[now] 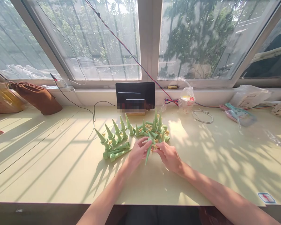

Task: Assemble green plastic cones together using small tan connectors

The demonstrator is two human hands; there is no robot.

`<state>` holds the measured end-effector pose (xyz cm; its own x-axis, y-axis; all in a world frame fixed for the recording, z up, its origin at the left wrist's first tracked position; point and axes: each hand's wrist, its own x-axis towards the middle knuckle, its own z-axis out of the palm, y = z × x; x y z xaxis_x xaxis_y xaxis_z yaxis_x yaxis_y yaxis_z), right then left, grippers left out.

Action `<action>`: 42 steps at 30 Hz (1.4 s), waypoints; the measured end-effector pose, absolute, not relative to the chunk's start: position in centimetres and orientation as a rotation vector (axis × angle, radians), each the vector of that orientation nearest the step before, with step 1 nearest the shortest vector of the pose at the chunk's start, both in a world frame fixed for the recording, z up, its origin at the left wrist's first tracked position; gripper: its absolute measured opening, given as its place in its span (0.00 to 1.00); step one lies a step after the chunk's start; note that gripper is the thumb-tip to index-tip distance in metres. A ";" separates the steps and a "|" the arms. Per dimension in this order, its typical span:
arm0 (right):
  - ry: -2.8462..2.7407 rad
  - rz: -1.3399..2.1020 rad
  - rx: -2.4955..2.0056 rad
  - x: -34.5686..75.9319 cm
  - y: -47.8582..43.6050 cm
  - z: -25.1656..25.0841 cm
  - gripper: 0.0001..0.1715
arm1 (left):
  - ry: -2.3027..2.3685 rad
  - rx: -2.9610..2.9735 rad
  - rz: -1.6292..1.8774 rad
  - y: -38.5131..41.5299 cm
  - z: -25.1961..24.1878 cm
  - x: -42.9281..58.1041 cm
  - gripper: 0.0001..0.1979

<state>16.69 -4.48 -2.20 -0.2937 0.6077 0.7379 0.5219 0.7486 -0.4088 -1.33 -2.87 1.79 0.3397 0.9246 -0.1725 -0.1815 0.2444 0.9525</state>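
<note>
My left hand (141, 148) is closed round a pointed green plastic spike (149, 152), whose tip slants down toward the table's front edge. Close beside it, the fingers of my right hand (169, 155) are pinched together near the spike and some small yellow pieces (153, 147). What lies between those fingertips is too small to make out. Several green cones with collars (117, 127) stand upright in a slanting row left of my hands. Two long green spikes (120, 155) lie in front of that row. Behind my hands is a pile of green parts (155, 135) mixed with yellow bits.
A dark tablet (135, 97) leans at the back on a small stand. Along the window sit a brown drawstring pouch (37, 98), a plastic-wrapped cup (186, 100), a coiled white cable (202, 116) and plastic bags (248, 97). A red-and-blue wire (128, 53) hangs diagonally across the window.
</note>
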 end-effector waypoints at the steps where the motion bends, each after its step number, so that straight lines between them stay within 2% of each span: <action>1: -1.956 0.118 -0.861 16.7 -4.5 -2.2 0.08 | 0.904 1.033 0.917 -2.9 1.7 -1.3 0.25; 7: -1.874 0.295 -0.916 16.5 -4.8 -2.1 0.12 | 0.931 1.068 0.900 -3.3 2.1 -1.3 0.27; 12: -1.797 0.415 -0.980 16.3 -4.8 -1.9 0.18 | 0.909 1.125 0.888 -3.5 2.3 -1.1 0.23; 27: -1.698 0.605 -1.055 16.2 -4.5 -2.0 0.24 | 0.848 1.191 0.901 -3.3 1.6 -0.9 0.21; 29: -1.691 0.644 -1.064 16.2 -4.5 -1.8 0.24 | 0.868 1.165 0.931 -3.1 1.7 -1.0 0.22; 32: -1.683 0.706 -1.048 16.2 -4.6 -1.4 0.17 | 0.918 1.094 1.004 -2.9 1.9 -1.2 0.24; 34: -1.685 0.684 -1.026 16.2 -4.7 -1.3 0.14 | 0.949 1.058 1.039 -2.8 2.0 -1.4 0.24; 42: -1.877 0.337 -0.989 16.2 -4.3 -2.7 0.15 | 0.963 1.030 1.036 -2.6 1.8 -1.5 0.23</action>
